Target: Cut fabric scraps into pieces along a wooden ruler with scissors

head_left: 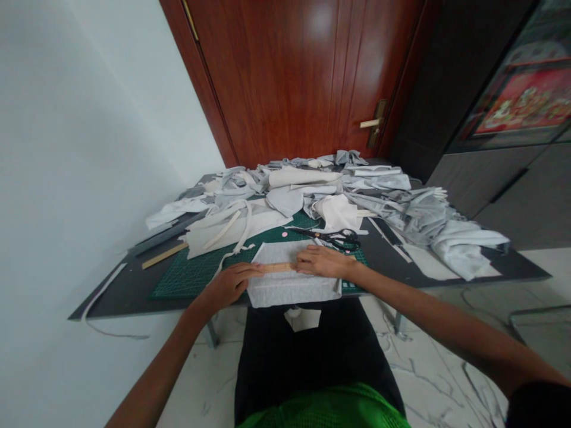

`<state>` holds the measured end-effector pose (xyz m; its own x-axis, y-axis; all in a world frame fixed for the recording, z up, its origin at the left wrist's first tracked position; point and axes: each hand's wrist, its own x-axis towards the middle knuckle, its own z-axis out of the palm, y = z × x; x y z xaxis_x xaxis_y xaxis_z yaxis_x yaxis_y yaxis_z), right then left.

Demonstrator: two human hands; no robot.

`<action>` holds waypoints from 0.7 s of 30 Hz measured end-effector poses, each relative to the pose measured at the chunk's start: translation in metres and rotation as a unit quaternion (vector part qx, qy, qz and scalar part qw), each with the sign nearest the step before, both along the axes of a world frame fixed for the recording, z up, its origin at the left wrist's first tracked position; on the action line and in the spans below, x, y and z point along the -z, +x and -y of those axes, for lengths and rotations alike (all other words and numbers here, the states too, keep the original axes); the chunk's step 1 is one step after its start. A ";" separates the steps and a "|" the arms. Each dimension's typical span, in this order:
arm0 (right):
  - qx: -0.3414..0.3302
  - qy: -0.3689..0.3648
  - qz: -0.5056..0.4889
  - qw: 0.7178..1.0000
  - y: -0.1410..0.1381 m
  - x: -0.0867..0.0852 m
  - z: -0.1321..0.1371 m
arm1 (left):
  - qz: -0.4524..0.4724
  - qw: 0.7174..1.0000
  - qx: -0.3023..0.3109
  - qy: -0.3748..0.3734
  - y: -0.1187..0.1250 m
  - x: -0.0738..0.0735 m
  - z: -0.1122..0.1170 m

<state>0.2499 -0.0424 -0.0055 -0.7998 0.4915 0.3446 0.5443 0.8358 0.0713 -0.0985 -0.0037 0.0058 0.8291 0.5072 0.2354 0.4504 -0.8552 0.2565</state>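
Observation:
A pale wooden ruler (279,268) lies crosswise on a piece of light grey fabric (292,292) at the table's front edge. My left hand (231,283) holds the ruler's left end, with its fingers pressed onto it and the cloth. Over the right part of the ruler, my right hand (322,261) is bent and holds it down; that end is hidden beneath it. Under the fabric is a green cutting mat (178,279). Black-handled scissors (345,238) rest just beyond my right hand, blades pointing left.
Heaped grey and white fabric pieces (303,178) cover the back of the dark table (120,297). Another wooden strip (164,255) lies at left, near a dangling fabric strip (91,303). A wooden door (303,77) stands behind. Scraps litter the floor (428,368).

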 end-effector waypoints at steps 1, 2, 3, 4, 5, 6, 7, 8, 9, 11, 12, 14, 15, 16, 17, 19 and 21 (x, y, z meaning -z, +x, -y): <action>0.007 -0.002 -0.005 1.000 0.000 0.001 0.003 | -0.001 1.000 -0.001 -0.003 0.001 -0.001 0.000; 0.014 -0.009 -0.018 1.000 0.002 0.002 0.007 | -0.003 1.000 -0.003 -0.005 0.001 -0.003 0.000; 0.018 -0.024 -0.039 0.999 0.003 0.004 0.010 | -0.003 1.000 -0.007 -0.005 0.002 -0.004 0.000; 0.018 -0.045 -0.068 0.997 0.006 0.005 0.014 | -0.003 1.000 -0.014 -0.004 0.002 -0.004 0.000; 0.017 -0.066 -0.102 0.992 0.009 0.007 0.017 | -0.004 1.000 -0.020 -0.001 0.002 -0.005 0.000; 0.020 -0.084 -0.137 0.987 0.013 0.009 0.020 | -0.005 1.000 -0.027 0.002 0.002 -0.005 0.000; 0.024 -0.096 -0.166 0.981 0.017 0.011 0.022 | -0.006 0.999 -0.032 0.004 0.002 -0.005 0.000; 0.032 -0.102 -0.185 0.977 0.022 0.012 0.025 | -0.008 0.999 -0.035 0.003 0.003 -0.005 0.001; 0.039 -0.104 -0.199 0.974 0.026 0.014 0.027 | -0.010 0.999 -0.035 0.000 0.003 -0.005 0.002; 0.051 -0.103 -0.214 0.970 0.035 0.015 0.031 | -0.012 0.999 -0.032 -0.006 0.003 -0.005 0.004; 0.053 -0.101 -0.216 0.970 0.038 0.015 0.034 | -0.013 0.999 -0.030 -0.008 0.003 -0.005 0.005; 0.061 -0.089 -0.217 0.970 0.044 0.015 0.038 | -0.015 0.999 -0.029 -0.010 0.001 -0.005 0.008; 0.067 -0.085 -0.215 0.971 0.046 0.014 0.040 | -0.015 0.999 -0.029 -0.012 0.000 -0.004 0.009; 0.073 -0.085 -0.211 0.971 0.047 0.013 0.042 | -0.013 0.999 -0.028 -0.014 -0.002 -0.003 0.010; 0.077 -0.087 -0.208 0.971 0.047 0.012 0.044 | -0.010 0.999 -0.028 -0.016 -0.003 -0.002 0.011; 0.081 -0.097 -0.204 0.971 0.048 0.009 0.047 | -0.005 0.999 -0.031 -0.019 -0.006 0.000 0.011; 0.082 -0.105 -0.205 0.970 0.047 0.007 0.049 | -0.005 0.999 -0.038 -0.019 -0.005 0.002 0.011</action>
